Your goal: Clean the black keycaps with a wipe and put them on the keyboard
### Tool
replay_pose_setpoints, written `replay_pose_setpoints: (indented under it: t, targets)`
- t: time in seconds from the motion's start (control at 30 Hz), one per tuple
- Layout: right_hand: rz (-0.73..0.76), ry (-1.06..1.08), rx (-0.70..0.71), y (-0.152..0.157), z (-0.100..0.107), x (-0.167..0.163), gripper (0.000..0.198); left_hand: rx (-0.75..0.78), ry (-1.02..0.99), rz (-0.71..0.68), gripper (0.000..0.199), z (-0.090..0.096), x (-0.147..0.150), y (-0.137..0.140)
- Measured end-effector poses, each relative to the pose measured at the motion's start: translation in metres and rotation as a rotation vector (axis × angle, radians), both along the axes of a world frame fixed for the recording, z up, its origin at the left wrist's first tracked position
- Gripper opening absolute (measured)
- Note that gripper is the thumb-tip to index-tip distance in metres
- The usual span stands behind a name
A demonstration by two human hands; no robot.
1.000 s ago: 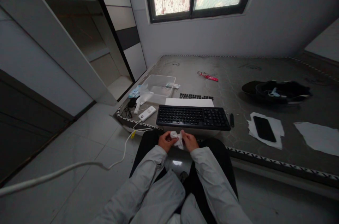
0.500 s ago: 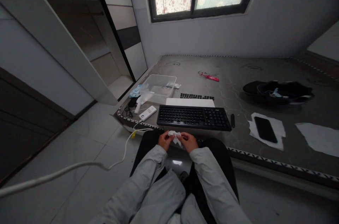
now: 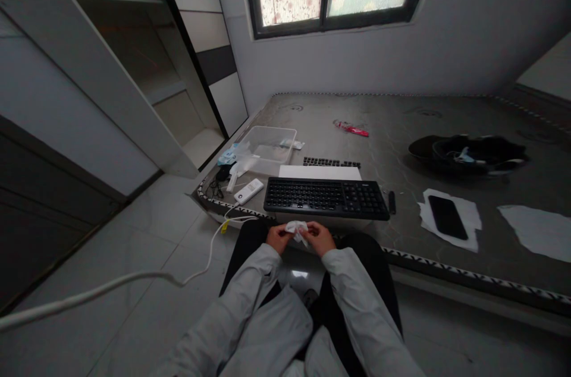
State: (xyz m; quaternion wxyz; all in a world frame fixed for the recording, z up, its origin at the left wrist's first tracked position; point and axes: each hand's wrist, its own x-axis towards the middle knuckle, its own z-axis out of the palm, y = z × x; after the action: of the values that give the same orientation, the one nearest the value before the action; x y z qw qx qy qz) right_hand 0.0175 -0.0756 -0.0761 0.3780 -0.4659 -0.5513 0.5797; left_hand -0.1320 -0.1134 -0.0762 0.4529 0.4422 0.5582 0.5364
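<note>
Between my two hands, just in front of the mattress edge, is a crumpled white tissue (image 3: pixel 297 227). My left hand (image 3: pixel 279 238) pinches its left side, and my right hand (image 3: pixel 319 238) has the fingers closed on its right side. Whether anything small is wrapped inside cannot be made out. Right beyond the hands lies a black keyboard (image 3: pixel 325 197), its long side towards me. A white sheet or box (image 3: pixel 320 173) sits behind it, with a row of loose black keycaps (image 3: pixel 332 162) further back.
On the left stand a clear plastic box (image 3: pixel 271 145) and a white power strip (image 3: pixel 248 191) with its cable hanging to the floor. To the right, a black phone (image 3: pixel 448 217) rests on white tissue, near a black cap (image 3: pixel 473 155). A red wrapper (image 3: pixel 352 128) lies further back.
The tissue has been spread a little wider and turned between my fingers. My right hand has shifted slightly to the right; the things on the mattress stay put.
</note>
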Motion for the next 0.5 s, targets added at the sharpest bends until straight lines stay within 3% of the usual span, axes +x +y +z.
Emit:
replay_pose_setpoints:
  t: [0.23, 0.5]
  targets:
    - [0.047, 0.148, -0.012, 0.0022, 0.0063, 0.0039, 0.042, -0.037, -0.066, 0.022, 0.037, -0.0036, -0.0007, 0.0019]
    - [0.004, 0.121, -0.018, -0.0006, 0.0083, -0.0003, 0.046, -0.085, -0.170, 0.087, 0.047, -0.0046, 0.0017, 0.0028]
